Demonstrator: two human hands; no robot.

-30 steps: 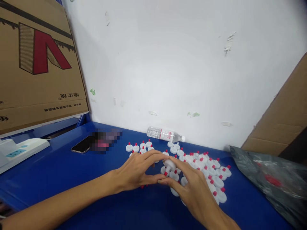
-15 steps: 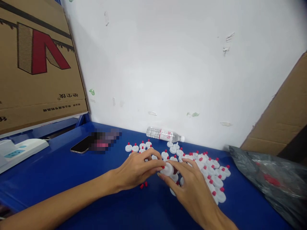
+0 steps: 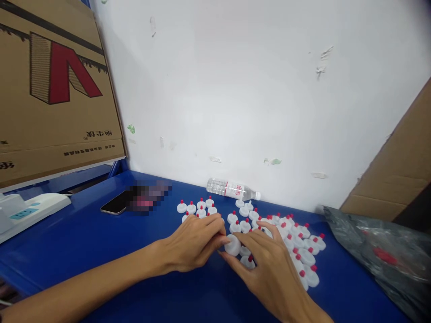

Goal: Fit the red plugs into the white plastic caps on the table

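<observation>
Your right hand (image 3: 269, 260) grasps 1 white disc (image 3: 232, 246) by its rim; your left hand (image 3: 197, 238) meets its side, grip hidden, near red-tipped discs (image 3: 307, 257) on the blue table (image 3: 188, 296).

White disc (image 3: 232, 245): looks round and plain; sits pinched in the grip, tilted, showing a broad face.
Crowded red-tipped discs (image 3: 307, 257): lie white and round, mostly tips up, beyond and right of the grip.
Smaller red-tipped group (image 3: 201, 212): stands beyond and left of the grip.
</observation>
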